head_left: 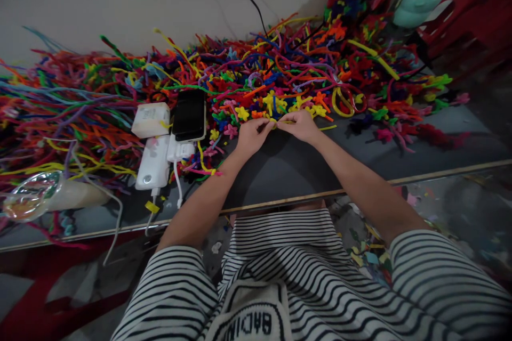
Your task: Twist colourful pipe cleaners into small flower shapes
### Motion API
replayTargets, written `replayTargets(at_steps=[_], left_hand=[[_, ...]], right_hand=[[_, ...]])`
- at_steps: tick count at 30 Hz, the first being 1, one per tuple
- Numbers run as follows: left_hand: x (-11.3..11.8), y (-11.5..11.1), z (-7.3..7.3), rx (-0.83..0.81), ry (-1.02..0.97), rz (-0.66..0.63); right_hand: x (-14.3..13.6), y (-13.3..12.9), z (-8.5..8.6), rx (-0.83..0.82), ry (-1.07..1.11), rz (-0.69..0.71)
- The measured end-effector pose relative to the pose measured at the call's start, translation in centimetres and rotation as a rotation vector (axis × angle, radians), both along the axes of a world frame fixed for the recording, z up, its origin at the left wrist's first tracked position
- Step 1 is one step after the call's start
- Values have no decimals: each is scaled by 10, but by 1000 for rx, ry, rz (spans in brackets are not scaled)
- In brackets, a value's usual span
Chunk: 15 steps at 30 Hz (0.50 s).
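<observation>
My left hand (254, 134) and my right hand (300, 125) meet above the front of a heap of coloured pipe cleaners (236, 72). Between them is a yellow pipe cleaner (328, 128), its loose end sticking out to the right past my right hand. The fingers of both hands are pinched on it, fingertips nearly touching. Its shape at the fingertips is too small to tell. Yellow pipe-cleaner flowers (274, 102) lie just behind my hands. To the right of them rest scissors with yellow and red handles (343, 103).
Left of my hands, a black phone (189, 114) lies beside a white box (151, 119) and a white power bank (153, 162) with a cable. A clear-lidded cup (38, 195) lies at the far left. A green bottle (420, 4) stands at the back right, near red chairs (472, 24).
</observation>
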<state>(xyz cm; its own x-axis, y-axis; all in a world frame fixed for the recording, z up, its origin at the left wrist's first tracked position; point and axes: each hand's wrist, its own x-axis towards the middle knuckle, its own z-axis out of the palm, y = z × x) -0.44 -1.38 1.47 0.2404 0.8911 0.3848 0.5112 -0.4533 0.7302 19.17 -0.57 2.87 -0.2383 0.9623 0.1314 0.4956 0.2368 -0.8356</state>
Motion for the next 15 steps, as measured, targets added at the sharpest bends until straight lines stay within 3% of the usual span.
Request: replayTargets(at_steps=[15], left_hand=[[0, 0, -1, -29, -51, -15]], right_hand=[[-1, -3, -2, 51, 27, 16]])
